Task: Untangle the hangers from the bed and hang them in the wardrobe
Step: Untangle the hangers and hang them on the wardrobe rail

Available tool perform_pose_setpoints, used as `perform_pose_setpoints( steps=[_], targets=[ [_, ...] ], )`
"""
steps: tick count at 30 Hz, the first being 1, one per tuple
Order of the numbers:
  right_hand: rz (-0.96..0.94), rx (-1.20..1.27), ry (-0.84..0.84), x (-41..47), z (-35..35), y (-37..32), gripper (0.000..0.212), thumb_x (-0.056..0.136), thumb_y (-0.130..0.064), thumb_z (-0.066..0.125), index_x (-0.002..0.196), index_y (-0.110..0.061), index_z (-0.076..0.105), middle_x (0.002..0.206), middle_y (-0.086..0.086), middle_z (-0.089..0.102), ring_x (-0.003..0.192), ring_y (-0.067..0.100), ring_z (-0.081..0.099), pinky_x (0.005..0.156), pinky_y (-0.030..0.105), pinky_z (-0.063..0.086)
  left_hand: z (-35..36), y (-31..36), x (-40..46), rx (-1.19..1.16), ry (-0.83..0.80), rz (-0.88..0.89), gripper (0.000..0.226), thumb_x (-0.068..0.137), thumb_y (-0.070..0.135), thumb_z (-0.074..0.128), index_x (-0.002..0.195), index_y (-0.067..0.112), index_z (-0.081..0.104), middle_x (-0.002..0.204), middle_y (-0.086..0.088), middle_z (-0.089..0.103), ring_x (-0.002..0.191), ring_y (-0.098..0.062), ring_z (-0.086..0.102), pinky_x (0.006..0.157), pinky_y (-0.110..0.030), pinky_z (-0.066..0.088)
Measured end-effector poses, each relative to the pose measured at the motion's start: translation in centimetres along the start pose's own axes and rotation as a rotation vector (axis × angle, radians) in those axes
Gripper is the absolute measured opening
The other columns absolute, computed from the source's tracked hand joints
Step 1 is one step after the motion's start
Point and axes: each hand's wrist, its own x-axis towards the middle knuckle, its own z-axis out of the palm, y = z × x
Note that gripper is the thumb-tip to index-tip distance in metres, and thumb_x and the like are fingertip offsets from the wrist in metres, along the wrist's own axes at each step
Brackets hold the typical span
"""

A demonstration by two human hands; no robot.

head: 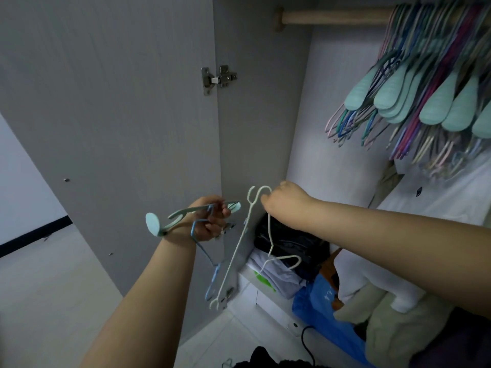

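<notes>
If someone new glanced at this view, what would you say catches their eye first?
Probably the two hands mid-frame: the right hand grips a white hanger, and the left hand holds a mint hanger and a blue one. Next, the dense bunch of colourful hangers on the wooden rail, top right.

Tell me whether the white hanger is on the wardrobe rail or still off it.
Off it. The right hand grips the white hanger by its hook, low beside the door, far below the rail.
</notes>
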Motion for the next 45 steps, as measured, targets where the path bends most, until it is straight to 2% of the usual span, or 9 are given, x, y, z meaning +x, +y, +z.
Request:
perform_pose_setpoints(
  steps=[5, 10, 14, 16, 21, 28, 31, 39, 45],
  targets=[
    [0.132, -0.143, -0.313, -0.1, 0.1, 0.1, 0.022, 0.092, -0.001, 0.045, 0.074, -0.014, 0.049, 0.086, 0.000, 0.049, 0.077, 0.017, 0.049, 0.071, 0.023, 0.033, -0.8, -0.3, -0.1, 0.054, 0.203, 0.082, 0.025, 0.092, 0.024, 0.044, 0.068, 0.019, 0.042, 0.057, 0.003, 0.049, 0.029, -0.004, 0.030, 0.031, -0.009, 0.017],
    [0.097, -0.167, -0.472, 0.1, 2.8, 1.0, 0.034, 0.097, -0.024, 0.045, 0.130, -0.020, 0.051, 0.137, 0.005, 0.041, 0.124, 0.024, 0.037, 0.102, 0.034, 0.029, -1.8, -0.7, -0.2, 0.087, 0.304, 0.133, 0.028, 0.093, 0.027, 0.048, 0.066, 0.021, 0.043, 0.054, 0.004, 0.048, 0.031, -0.003, 0.030, 0.030, -0.010, 0.020],
    [0.288, 0.276, -0.662, -0.9, 3.4, 3.9, 0.024, 0.095, -0.007, 0.046, 0.072, -0.011, 0.049, 0.096, 0.005, 0.057, 0.077, 0.019, 0.051, 0.085, 0.031, 0.043, -1.7, -0.9, -0.1, 0.045, 0.258, 0.148, 0.027, 0.093, 0.025, 0.044, 0.067, 0.021, 0.040, 0.048, 0.005, 0.035, 0.031, -0.004, 0.027, 0.030, -0.010, 0.017],
    [0.445, 0.720, -0.732, -0.8, 3.7, 5.6, 0.029, 0.097, -0.006, 0.047, 0.069, -0.011, 0.044, 0.118, 0.015, 0.061, 0.074, 0.016, 0.055, 0.090, 0.032, 0.047, -1.4, -0.8, -0.1, 0.023, 0.228, 0.172, 0.027, 0.095, 0.024, 0.042, 0.068, 0.021, 0.040, 0.047, 0.006, 0.035, 0.031, -0.004, 0.027, 0.030, -0.009, 0.017],
    [0.970, 1.815, -0.187, 0.2, 2.3, 6.7, 0.023, 0.102, -0.015, 0.026, 0.087, -0.008, 0.042, 0.077, 0.018, 0.061, 0.029, 0.015, 0.051, 0.034, 0.013, 0.023, 1.2, -0.2, -0.5, 0.093, 0.099, 0.203, 0.028, 0.100, 0.025, 0.036, 0.073, 0.020, 0.039, 0.047, 0.006, 0.037, 0.031, -0.005, 0.026, 0.032, -0.012, 0.017],
    [0.905, 2.555, 0.098, -0.4, -2.8, 7.3, 0.023, 0.100, -0.021, 0.035, 0.078, -0.015, 0.043, 0.092, 0.017, 0.056, 0.069, 0.028, 0.061, 0.052, 0.026, 0.045, 5.0, 1.9, -0.3, 0.232, -0.028, 0.242, 0.031, 0.103, 0.025, 0.031, 0.073, 0.018, 0.036, 0.047, 0.005, 0.035, 0.031, -0.005, 0.025, 0.031, -0.013, 0.020],
    [0.890, 2.484, 0.330, -0.2, -4.5, 7.5, 0.017, 0.100, -0.015, 0.036, 0.087, -0.009, 0.045, 0.097, 0.010, 0.046, 0.074, 0.030, 0.060, 0.065, 0.042, 0.054, 6.3, 3.1, -0.1, 0.292, -0.030, 0.254, 0.032, 0.103, 0.025, 0.031, 0.071, 0.020, 0.034, 0.047, 0.005, 0.035, 0.032, -0.005, 0.026, 0.030, -0.016, 0.020],
    [1.102, 2.117, 0.951, 2.5, -7.3, 12.9, 0.036, 0.102, -0.031, 0.026, 0.071, -0.019, 0.040, 0.068, -0.001, 0.042, 0.051, 0.012, 0.033, 0.047, 0.024, 0.026, 10.1, 6.3, 0.5, 0.454, 0.008, 0.288, 0.030, 0.102, 0.025, 0.036, 0.072, 0.020, 0.037, 0.047, 0.006, 0.036, 0.033, -0.006, 0.026, 0.033, -0.015, 0.018],
    [1.291, 2.056, 0.890, 4.0, -6.1, 18.6, 0.033, 0.099, -0.023, 0.026, 0.066, -0.020, 0.033, 0.069, -0.003, 0.037, 0.056, 0.014, 0.031, 0.045, 0.014, 0.033, 12.6, 7.2, 1.0, 0.678, 0.117, 0.436, 0.031, 0.101, 0.039, 0.041, 0.088, 0.012, 0.049, 0.047, 0.000, 0.040, 0.031, -0.009, 0.030, 0.037, -0.013, 0.024]
  ],
)
